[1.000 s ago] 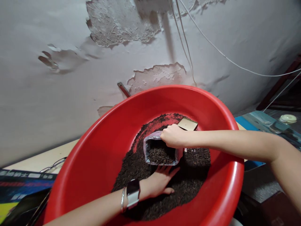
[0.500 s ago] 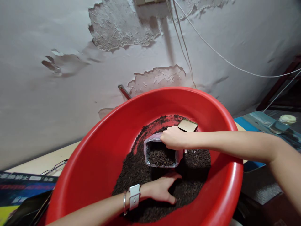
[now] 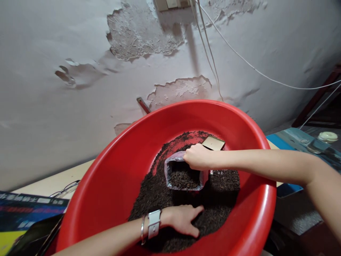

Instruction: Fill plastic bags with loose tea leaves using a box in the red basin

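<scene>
A big red plastic basin [image 3: 112, 167] holds a heap of dark loose tea leaves [image 3: 221, 206]. In the heap stands a clear plastic bag [image 3: 168, 170], its mouth open and part filled with the leaves. My right hand [image 3: 196, 156] grips the bag's far rim and holds it upright. My left hand [image 3: 183, 219], with a white watch and a bracelet on the wrist, lies palm down in the leaves just in front of the bag, fingers spread. A small tan card [image 3: 213, 143] lies in the basin behind my right hand.
A peeling grey wall [image 3: 80, 89] with white cables [image 3: 239, 57] rises right behind the basin. Eyeglasses [image 3: 64, 188] and printed boxes [image 3: 23, 209] lie at the left on the table. At the right are a blue mat [image 3: 293, 137] and a small round lid [image 3: 327, 136].
My left hand has slid back from under the bag's near side toward me and turned flat onto the leaves. The right hand and bag have stayed in place.
</scene>
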`<state>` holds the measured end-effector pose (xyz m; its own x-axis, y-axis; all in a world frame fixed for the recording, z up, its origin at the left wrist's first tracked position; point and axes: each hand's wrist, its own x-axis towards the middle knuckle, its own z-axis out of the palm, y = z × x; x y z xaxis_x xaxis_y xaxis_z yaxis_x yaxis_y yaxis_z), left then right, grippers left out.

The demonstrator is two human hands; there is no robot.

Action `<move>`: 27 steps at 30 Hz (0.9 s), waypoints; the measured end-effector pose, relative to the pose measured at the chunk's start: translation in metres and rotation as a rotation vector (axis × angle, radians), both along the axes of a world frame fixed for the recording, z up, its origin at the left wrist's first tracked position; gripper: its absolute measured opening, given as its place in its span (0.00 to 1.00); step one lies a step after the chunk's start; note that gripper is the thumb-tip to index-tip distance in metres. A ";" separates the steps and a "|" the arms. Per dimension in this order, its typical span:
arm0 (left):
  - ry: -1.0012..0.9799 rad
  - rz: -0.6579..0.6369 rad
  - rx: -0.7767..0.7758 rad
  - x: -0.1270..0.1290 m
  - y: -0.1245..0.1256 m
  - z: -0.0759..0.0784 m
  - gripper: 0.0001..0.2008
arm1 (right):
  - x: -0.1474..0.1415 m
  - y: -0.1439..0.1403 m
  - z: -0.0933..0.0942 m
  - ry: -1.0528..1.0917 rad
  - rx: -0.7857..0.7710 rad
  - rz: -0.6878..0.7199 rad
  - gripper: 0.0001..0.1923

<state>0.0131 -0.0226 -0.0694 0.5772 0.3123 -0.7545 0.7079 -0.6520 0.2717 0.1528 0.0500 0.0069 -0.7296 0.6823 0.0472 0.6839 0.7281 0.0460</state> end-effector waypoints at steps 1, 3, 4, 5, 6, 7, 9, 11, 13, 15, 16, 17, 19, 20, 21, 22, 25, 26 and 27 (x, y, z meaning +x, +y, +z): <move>0.005 -0.033 0.020 0.000 0.000 0.001 0.32 | 0.000 -0.001 0.001 0.001 -0.001 0.000 0.13; -0.014 -0.092 0.072 0.001 -0.001 0.005 0.24 | 0.001 -0.001 0.002 0.004 -0.004 -0.001 0.13; -0.041 -0.116 0.103 0.002 -0.002 0.008 0.20 | 0.001 -0.002 0.002 0.006 -0.006 -0.003 0.13; -0.080 -0.133 0.141 0.003 -0.003 0.012 0.16 | 0.001 -0.002 0.003 0.007 -0.007 -0.002 0.13; -0.127 -0.143 0.182 0.005 -0.004 0.016 0.14 | 0.002 -0.002 0.003 0.007 -0.007 -0.001 0.14; -0.178 -0.147 0.221 0.007 -0.005 0.022 0.12 | 0.002 -0.002 0.002 0.008 -0.005 -0.001 0.14; -0.282 -0.135 0.290 0.010 -0.007 0.035 0.09 | 0.002 -0.001 0.002 0.007 -0.002 -0.002 0.14; -0.365 -0.101 0.329 0.012 -0.007 0.050 0.07 | 0.002 -0.001 0.002 0.005 -0.002 -0.007 0.14; -0.422 -0.050 0.356 0.011 -0.003 0.062 0.06 | 0.001 -0.002 0.002 -0.002 -0.005 -0.014 0.14; -0.463 0.024 0.424 0.006 0.004 0.070 0.07 | 0.001 -0.002 0.004 -0.012 -0.009 -0.018 0.13; -0.471 0.063 0.483 0.003 0.008 0.072 0.08 | 0.001 -0.003 0.005 -0.016 -0.013 -0.017 0.13; -0.462 0.097 0.551 0.000 0.011 0.072 0.10 | 0.001 -0.003 0.006 -0.019 -0.020 -0.013 0.13; -0.401 0.128 0.689 -0.006 0.018 0.070 0.12 | 0.000 -0.002 0.007 -0.018 -0.035 -0.009 0.13; -0.360 0.124 0.747 -0.008 0.020 0.068 0.13 | 0.000 -0.002 0.007 -0.014 -0.040 -0.010 0.13; -0.326 0.108 0.795 -0.009 0.022 0.065 0.14 | 0.000 -0.002 0.007 -0.009 -0.044 -0.013 0.13; -0.305 0.085 0.834 -0.010 0.023 0.063 0.15 | 0.000 -0.001 0.006 -0.003 -0.045 -0.016 0.13; -0.293 0.002 0.962 -0.010 0.023 0.059 0.15 | -0.001 -0.001 0.004 0.001 -0.040 -0.005 0.12; -0.286 -0.031 1.016 -0.009 0.022 0.059 0.14 | -0.001 -0.001 0.003 0.001 -0.037 -0.002 0.12; -0.275 -0.068 1.067 -0.008 0.020 0.060 0.13 | -0.002 -0.001 0.003 0.001 -0.033 -0.002 0.12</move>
